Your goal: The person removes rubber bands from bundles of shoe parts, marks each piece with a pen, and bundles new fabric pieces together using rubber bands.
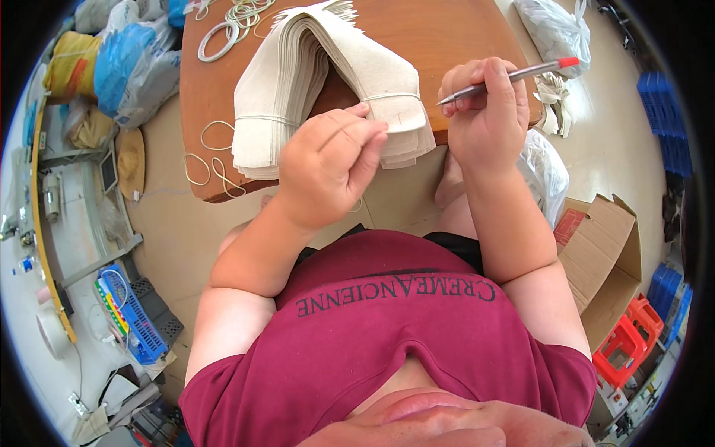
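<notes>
A thick stack of cream cloth-like sheets (257, 89) is folded over into an arch on the brown table. Elastic bands wrap both of its lower ends. Across its right-hand end is my left hand (328, 165), closed, with thumb and fingertips pinched at the edge of a top sheet (402, 119). That edge curls up slightly and bears a faint pen mark. My right hand (488, 123) grips a grey pen (525, 72) with a red end, its tip pointing left toward the stack but apart from it.
Loose elastic bands (221, 173) and a white tape roll (217, 42) lie on the brown table (447, 30). White plastic bags (555, 30) and an open cardboard box (603, 253) stand at right, near a red stool (631, 339). Filled bags (126, 71) and a blue basket (130, 313) are at left.
</notes>
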The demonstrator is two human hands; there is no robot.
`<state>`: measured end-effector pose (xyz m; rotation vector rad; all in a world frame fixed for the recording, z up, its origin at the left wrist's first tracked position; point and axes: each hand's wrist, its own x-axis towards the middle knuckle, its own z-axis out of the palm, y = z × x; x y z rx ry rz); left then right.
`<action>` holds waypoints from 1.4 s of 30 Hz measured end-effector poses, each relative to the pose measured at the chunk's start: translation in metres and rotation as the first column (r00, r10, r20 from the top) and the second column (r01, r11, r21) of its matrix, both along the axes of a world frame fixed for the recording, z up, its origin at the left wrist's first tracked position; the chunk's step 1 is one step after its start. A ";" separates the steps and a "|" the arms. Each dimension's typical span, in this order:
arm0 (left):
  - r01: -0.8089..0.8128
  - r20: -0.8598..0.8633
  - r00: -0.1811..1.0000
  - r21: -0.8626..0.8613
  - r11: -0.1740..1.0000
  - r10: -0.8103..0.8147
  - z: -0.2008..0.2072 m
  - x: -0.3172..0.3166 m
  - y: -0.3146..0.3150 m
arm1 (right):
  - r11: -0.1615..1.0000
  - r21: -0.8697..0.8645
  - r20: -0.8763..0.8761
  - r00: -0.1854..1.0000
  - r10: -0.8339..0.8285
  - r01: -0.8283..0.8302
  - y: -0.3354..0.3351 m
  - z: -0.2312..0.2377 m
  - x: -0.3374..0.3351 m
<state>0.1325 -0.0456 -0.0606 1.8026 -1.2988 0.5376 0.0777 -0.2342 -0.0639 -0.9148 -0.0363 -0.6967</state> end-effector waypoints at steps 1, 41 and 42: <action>-0.039 -0.043 0.998 0.004 0.999 0.039 0.000 0.000 0.000 | 1.000 0.003 0.000 1.000 0.000 0.000 0.000 0.000 -0.001; -0.203 -0.332 0.925 -0.017 0.979 0.186 0.007 0.012 -0.018 | 0.578 -0.791 -0.029 0.931 -0.364 0.201 0.024 0.003 -0.010; -0.203 -0.332 0.925 -0.018 0.979 0.186 0.007 0.012 -0.018 | 0.577 -0.791 -0.029 0.931 -0.364 0.201 0.025 0.004 -0.011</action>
